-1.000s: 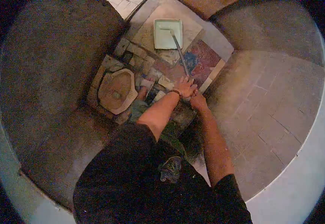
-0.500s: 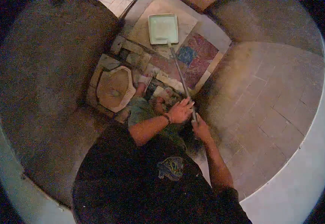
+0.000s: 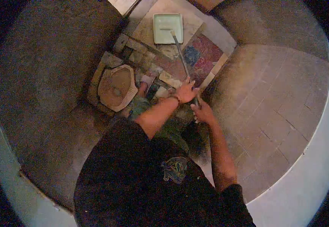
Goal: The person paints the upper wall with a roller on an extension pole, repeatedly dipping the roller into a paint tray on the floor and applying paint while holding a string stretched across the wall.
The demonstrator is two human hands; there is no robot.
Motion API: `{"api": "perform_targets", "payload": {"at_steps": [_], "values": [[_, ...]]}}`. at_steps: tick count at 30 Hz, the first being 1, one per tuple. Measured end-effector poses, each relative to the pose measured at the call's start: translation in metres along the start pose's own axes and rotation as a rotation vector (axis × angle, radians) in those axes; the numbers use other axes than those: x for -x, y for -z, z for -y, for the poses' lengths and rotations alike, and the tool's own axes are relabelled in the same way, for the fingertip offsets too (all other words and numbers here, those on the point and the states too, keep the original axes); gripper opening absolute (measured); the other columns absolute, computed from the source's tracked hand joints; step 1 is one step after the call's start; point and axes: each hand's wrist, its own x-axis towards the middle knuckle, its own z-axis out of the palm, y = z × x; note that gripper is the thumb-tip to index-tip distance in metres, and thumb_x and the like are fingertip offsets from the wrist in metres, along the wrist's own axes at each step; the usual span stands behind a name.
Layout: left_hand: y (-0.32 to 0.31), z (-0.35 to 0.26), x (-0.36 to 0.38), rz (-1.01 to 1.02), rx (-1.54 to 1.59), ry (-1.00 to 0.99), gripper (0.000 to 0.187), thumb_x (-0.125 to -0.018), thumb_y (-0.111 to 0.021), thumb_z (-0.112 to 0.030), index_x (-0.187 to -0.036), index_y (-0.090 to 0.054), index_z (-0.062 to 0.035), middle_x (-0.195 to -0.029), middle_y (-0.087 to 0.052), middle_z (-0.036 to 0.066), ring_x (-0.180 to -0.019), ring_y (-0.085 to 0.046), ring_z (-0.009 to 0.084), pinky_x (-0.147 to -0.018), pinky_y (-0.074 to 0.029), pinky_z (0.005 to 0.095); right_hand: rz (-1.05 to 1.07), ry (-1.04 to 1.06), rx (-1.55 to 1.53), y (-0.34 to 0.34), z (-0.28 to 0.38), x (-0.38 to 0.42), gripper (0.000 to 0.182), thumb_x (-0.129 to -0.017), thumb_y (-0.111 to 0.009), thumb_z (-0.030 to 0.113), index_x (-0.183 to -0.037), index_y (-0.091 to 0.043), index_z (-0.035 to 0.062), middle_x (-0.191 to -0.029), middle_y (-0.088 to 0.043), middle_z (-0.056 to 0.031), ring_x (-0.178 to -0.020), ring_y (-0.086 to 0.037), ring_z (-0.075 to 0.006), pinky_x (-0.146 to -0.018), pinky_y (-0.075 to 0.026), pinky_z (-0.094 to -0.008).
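Our right hand (image 3: 202, 112) has fingers curled round the paint-roller pole (image 3: 181, 53), likely light, stiff, best held two-handed; our left hand (image 3: 186, 92) lies over it, grip unclear.

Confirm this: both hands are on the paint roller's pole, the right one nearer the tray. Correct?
No: the head view shows the left hand nearer the tray, the right hand farther back. Both are on the paint roller's pole.
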Motion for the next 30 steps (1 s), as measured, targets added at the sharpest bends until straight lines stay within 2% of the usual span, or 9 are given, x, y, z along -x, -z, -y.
{"api": "perform_targets", "payload": {"at_steps": [3, 6, 8, 11, 12, 22, 25, 28, 30], "values": [[-0.040, 0.005, 0.007, -0.252, 0.317, -0.025, 0.061, -0.088, -0.041, -0.042, -0.133, -0.036, -0.0014, -0.143, -0.021, 0.023, -0.128, -0.026, 0.0415, -0.102, -0.030, 0.0468, 0.123, -0.049, -0.399, -0.013, -0.015, 0.033, 0.062, -0.085, -0.056, 0.033, -0.135, -0.033, 0.0047, -0.118, -0.054, -0.0213, -0.096, -0.059, -0.0329, -0.085, -0.045, -0.0409], [-0.063, -0.002, 0.019, -0.112, -0.076, 0.127, 0.068, -0.085, -0.046, -0.036, -0.134, -0.027, 0.0065, -0.137, -0.024, 0.030, -0.125, -0.031, 0.0396, -0.100, -0.034, 0.0417, 0.112, -0.166, -0.514, -0.025, -0.005, 0.052, 0.058, -0.086, -0.051, 0.034, -0.135, -0.035, 0.0066, -0.110, -0.057, -0.0238, -0.102, -0.055, -0.0401, -0.086, -0.044, -0.0425], [-0.069, 0.007, 0.005, -0.192, 0.141, 0.095, 0.069, -0.084, -0.047, -0.034, -0.134, -0.025, 0.0086, -0.138, -0.022, 0.032, -0.125, -0.030, 0.0407, -0.099, -0.035, 0.0419, -0.077, -0.009, -0.025, -0.031, -0.009, 0.047, 0.053, -0.088, -0.051, 0.032, -0.133, -0.038, 0.0076, -0.112, -0.057, -0.0231, -0.097, -0.058, -0.0358, -0.084, -0.044, -0.0394], [-0.055, 0.011, -0.022, -0.343, 0.295, -0.012, 0.070, -0.082, -0.049, -0.030, -0.133, -0.024, 0.0115, -0.138, -0.019, 0.033, -0.125, -0.031, 0.0419, -0.098, -0.037, 0.0428, 0.000, -0.080, 0.072, -0.005, 0.011, 0.021, 0.052, -0.088, -0.051, 0.033, -0.133, -0.039, 0.0088, -0.110, -0.057, -0.0246, -0.103, -0.055, -0.0363, -0.087, -0.043, -0.0395], [-0.048, 0.010, -0.027, -0.425, 0.233, -0.082, 0.071, -0.081, -0.051, -0.028, -0.132, -0.024, 0.0123, -0.138, -0.017, 0.034, -0.125, -0.031, 0.0421, -0.096, -0.039, 0.0435, -0.194, 0.147, -0.060, -0.018, -0.008, 0.007, 0.052, -0.087, -0.052, 0.035, -0.129, -0.043, 0.0066, -0.103, -0.060, -0.0241, -0.097, -0.058, -0.0359, -0.084, -0.044, -0.0410], [-0.002, 0.028, -0.035, -0.306, 0.415, -0.019, 0.055, -0.084, -0.044, -0.025, -0.126, -0.036, 0.0089, -0.139, -0.015, 0.034, -0.125, -0.024, 0.0506, -0.102, -0.031, 0.0465, -0.031, 0.077, 0.043, -0.019, 0.018, -0.025, 0.054, -0.086, -0.052, 0.036, -0.126, -0.044, 0.0006, -0.112, -0.054, -0.0266, -0.099, -0.053, -0.0442, -0.084, -0.045, -0.0467], [0.014, 0.024, -0.028, 0.159, -0.518, -0.196, 0.048, -0.085, -0.043, -0.026, -0.118, -0.046, 0.0077, -0.139, -0.018, 0.032, -0.124, -0.023, 0.0520, -0.106, -0.022, 0.0478, -0.148, 0.189, 0.188, -0.032, 0.018, -0.015, 0.052, -0.087, -0.049, 0.033, -0.126, -0.042, -0.0012, -0.113, -0.054, -0.0261, -0.095, -0.054, -0.0446, -0.082, -0.045, -0.0483], [-0.033, 0.014, 0.010, 0.081, -0.369, -0.097, 0.043, -0.088, -0.039, -0.027, -0.110, -0.055, 0.0061, -0.139, -0.024, 0.030, -0.126, -0.021, 0.0519, -0.107, -0.013, 0.0526, -0.075, 0.095, 0.095, -0.031, 0.023, 0.027, 0.054, -0.087, -0.048, 0.029, -0.131, -0.035, -0.0004, -0.110, -0.056, -0.0258, -0.089, -0.056, -0.0435, -0.078, -0.046, -0.0501], [-0.104, 0.033, 0.000, -0.550, -0.545, -0.132, 0.041, -0.089, -0.038, -0.027, -0.104, -0.060, 0.0038, -0.136, -0.030, 0.029, -0.126, -0.023, 0.0489, -0.105, -0.012, 0.0568, 0.019, 0.010, 0.137, -0.030, 0.016, 0.049, 0.050, -0.088, -0.046, 0.028, -0.134, -0.035, 0.0118, -0.106, -0.056, -0.0257, -0.090, -0.056, -0.0433, -0.079, -0.045, -0.0497]]}}
